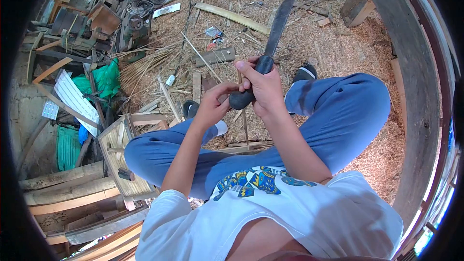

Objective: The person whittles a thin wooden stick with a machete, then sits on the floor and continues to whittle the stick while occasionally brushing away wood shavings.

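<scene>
A machete (280, 26) with a dark, slightly curved blade points up and away from me. My right hand (265, 87) is closed around its black handle (240, 100), whose rounded butt curves toward my left hand. Between my hands stands a thin wooden stick (239, 74), partly covered by fingers and handle. My left hand (215, 101) is closed, its fingertips pinching at the stick beside the handle butt. Exactly how the fingers meet the stick is partly hidden. Both hands are above the ground between my bent knees.
Wood shavings and offcuts cover the ground (309, 43). A flat wooden slat (234, 18) lies ahead. At left are a wooden box-like piece (116, 154), a green plastic sheet (104, 79) and piled scrap. A thick curved beam (425, 92) borders the right side.
</scene>
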Action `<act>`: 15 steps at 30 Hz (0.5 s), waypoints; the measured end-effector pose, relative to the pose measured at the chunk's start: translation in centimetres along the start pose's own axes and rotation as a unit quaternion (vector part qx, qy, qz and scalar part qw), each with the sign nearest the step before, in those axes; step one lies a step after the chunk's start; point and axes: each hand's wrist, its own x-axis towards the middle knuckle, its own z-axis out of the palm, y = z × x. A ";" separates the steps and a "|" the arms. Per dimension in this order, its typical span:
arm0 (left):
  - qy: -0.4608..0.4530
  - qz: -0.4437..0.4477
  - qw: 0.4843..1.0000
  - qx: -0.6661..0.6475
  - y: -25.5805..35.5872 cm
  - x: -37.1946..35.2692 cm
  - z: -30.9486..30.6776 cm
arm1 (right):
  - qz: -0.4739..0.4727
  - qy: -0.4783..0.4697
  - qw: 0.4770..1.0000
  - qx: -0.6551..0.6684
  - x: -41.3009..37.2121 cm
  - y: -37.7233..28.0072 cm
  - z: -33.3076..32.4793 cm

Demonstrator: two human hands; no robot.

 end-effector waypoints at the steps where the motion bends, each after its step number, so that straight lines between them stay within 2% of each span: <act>1: 0.001 -0.005 1.000 -0.010 -0.1 -0.1 0.1 | -0.002 0.001 1.000 0.001 0.0 0.1 0.0; 11: 0.000 0.009 1.000 0.016 -0.4 -0.1 0.0 | 0.001 0.014 0.999 -0.040 -0.1 0.4 0.1; 14: 0.037 -0.006 0.999 0.027 -1.4 0.3 -0.6 | 0.000 0.029 0.998 -0.055 -0.2 0.1 0.1; 15: 0.070 0.014 0.995 0.065 -1.4 0.5 -1.1 | 0.001 0.031 0.998 -0.057 -0.2 0.0 0.1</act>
